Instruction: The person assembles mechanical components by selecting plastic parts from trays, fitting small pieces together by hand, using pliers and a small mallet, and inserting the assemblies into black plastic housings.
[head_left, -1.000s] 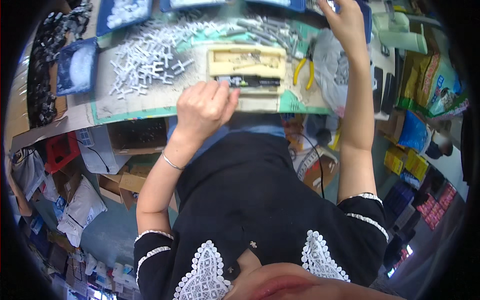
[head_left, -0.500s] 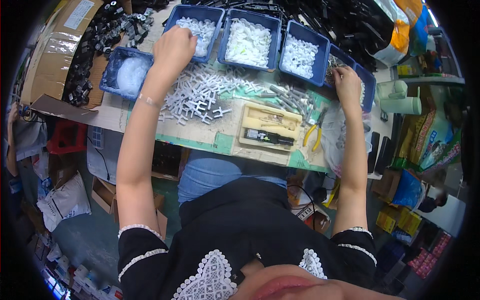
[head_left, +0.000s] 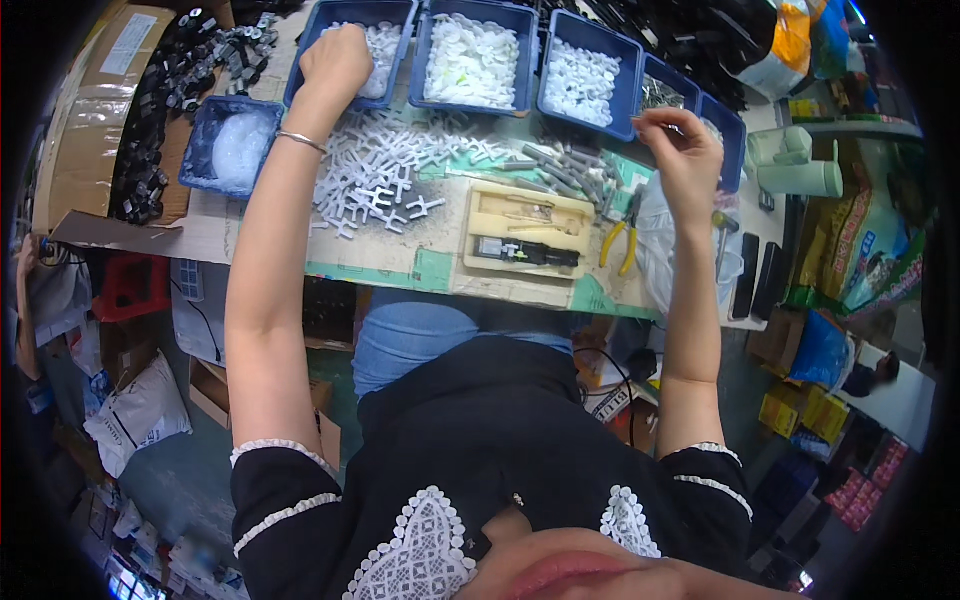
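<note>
My left hand (head_left: 337, 62) reaches over a blue bin (head_left: 408, 48) of small white plastic pieces. Its fingers curl down out of sight, so whatever they grip is hidden. Just in front of a blue bin holding small metal pieces (head_left: 660, 95), my right hand (head_left: 685, 150) is raised with thumb and fingers pinched together. Anything between those fingertips is too small to name. On the bench between my forearms sits a cream fixture block (head_left: 480, 225) with a black cylindrical part (head_left: 525, 252) lying in its slot. White forked plastic pieces (head_left: 375, 185) are heaped to its left.
Two more blue bins of white pieces stand at the back, around white discs (head_left: 470, 62). Grey rods (head_left: 560, 168) and yellow-handled pliers (head_left: 618, 248) lie near the fixture. A clear plastic bag (head_left: 660, 245) is under my right forearm. A cardboard box (head_left: 95, 120) stands left.
My right hand has lifted out of the metal-pieces bin and come toward me, pinched. My left hand stays at its bin of white pieces. The whole view has shifted slightly.
</note>
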